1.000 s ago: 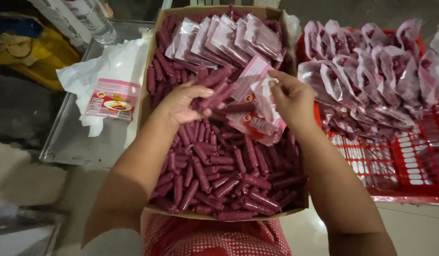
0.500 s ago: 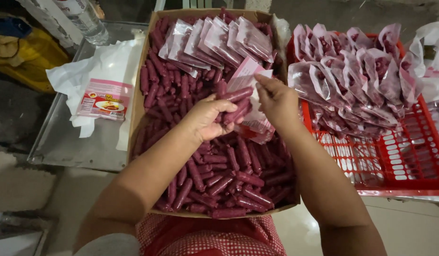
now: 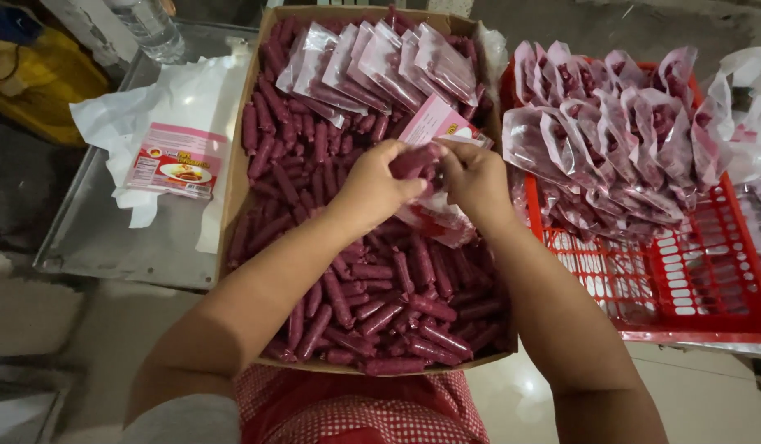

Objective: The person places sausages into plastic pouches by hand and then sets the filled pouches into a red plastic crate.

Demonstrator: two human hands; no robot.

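- Head view: left hand (image 3: 372, 187) grips red sausages (image 3: 415, 159) at a plastic pouch (image 3: 436, 131).
- Right hand (image 3: 477, 177) clasps the pouch above the sausage-filled cardboard box (image 3: 232, 177).

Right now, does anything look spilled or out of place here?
Nothing spilled. The one stray is a flat labelled pouch lying alone on white plastic sheeting left of the cardboard box, away from the other packs.

A brown matt cardboard box (image 3: 232, 197) holds smooth, slightly glossy red sausages (image 3: 380, 304). The pouch (image 3: 434, 123) at the hands is shiny clear plastic, like the filled bags (image 3: 611, 131) in a glossy red plastic crate (image 3: 709, 296). Crinkled white paper (image 3: 175, 99) lies on a dull metal tray (image 3: 109, 247).
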